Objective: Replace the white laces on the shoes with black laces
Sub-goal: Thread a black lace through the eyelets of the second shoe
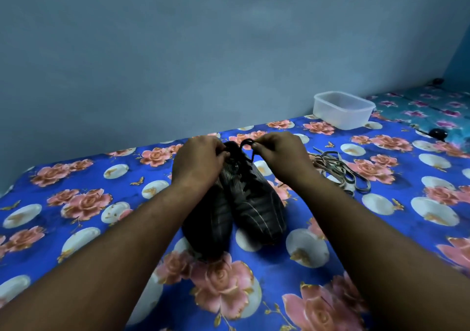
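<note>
**Both hands on black lace at far end of right shoe**

Two dark shoes sit side by side on a blue floral bedsheet (pixel 76 178), toes toward the near edge, heels toward the far wall. Left shoe (pixel 207 226) and right shoe (pixel 256 206) touch along their inner sides. Both are dark with thin pale stripes.

Left hand (pixel 198 160) is over the far end of the shoes, fingers curled, pinching dark lace at the top of the lacing; the exact strand under the fingers is hidden by the hand. Right hand (pixel 279 152) is just right of it, thumb and fingertips pinched on a black lace (pixel 248 144) that forms a small loop above the shoe opening, with a short end hanging down toward the tongue. Hands are near each other, not touching. Black lacing shows on the right shoe's upper. Left shoe's lacing is covered by the left forearm, cannot tell its state.

White laces (pixel 338 169) lie in a loose tangled heap on the sheet, right of the right hand, apart from the shoes.

A clear plastic container (pixel 343 109), open top, stands far right against the blue wall (pixel 229 51). A teal floral cloth (pixel 432 112) lies beyond it at far right, with a small dark round object (pixel 437 133) at its near edge, too blurred to identify.
</note>
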Demonstrator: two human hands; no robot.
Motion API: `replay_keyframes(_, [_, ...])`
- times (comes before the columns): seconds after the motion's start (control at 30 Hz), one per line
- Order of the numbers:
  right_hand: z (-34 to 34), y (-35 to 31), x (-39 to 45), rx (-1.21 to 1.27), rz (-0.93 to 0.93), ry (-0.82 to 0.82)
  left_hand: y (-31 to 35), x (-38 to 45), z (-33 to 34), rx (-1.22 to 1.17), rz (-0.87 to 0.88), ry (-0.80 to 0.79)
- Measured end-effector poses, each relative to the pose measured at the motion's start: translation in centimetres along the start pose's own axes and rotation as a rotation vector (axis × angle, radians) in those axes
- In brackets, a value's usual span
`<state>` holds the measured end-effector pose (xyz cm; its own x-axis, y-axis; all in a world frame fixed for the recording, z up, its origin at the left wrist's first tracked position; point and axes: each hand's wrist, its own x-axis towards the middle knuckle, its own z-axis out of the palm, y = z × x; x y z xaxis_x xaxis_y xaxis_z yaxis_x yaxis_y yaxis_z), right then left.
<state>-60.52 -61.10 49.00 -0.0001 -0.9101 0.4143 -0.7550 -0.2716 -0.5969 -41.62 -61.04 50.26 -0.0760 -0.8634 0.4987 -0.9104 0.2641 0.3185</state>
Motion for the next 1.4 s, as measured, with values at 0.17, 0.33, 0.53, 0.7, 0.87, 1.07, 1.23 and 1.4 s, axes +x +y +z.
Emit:
replay_keyframes(0.17, [2.9,-1.0,2.5,0.209,0.031,0.026,-0.5,2.0,1.7,-0.102,-0.155,0.030])
replay_keyframes(0.33, [4.4,-0.7,3.7,-0.063,0.135,-0.119,-0.9,3.3,4.3,0.328,-0.082,-0.054])
replay_keyframes(0.53, [4.3,-0.3,4.2,-0.294,0.192,-0.310,-1.7,4.6,4.7,0.387,-0.059,-0.285])
replay_keyframes(0.7, [3.2,0.6,2.5,-0.190,0.092,-0.211,-2.3,3.1,2.7,0.168,-0.041,-0.184])
replay_keyframes(0.87, [2.6,1.3,-2.6,-0.022,0.046,-0.095,-3.5,-3.1,0.6,-0.079,-0.106,0.004])
replay_keyframes(1.07, [2.3,1.8,-8.9,0.118,0.174,-0.259,-3.5,-12.0,0.5,-0.427,-0.380,-0.080])
replay_keyframes(1.23, [2.4,1.3,-11.5,0.323,0.212,-0.313,-2.6,-14.9,1.3,-0.594,-0.429,-0.168])
replay_keyframes(1.4, [3.5,0.0,-11.9,0.118,0.205,-0.233,-3.0,-14.8,1.2,-0.575,-0.417,-0.148])
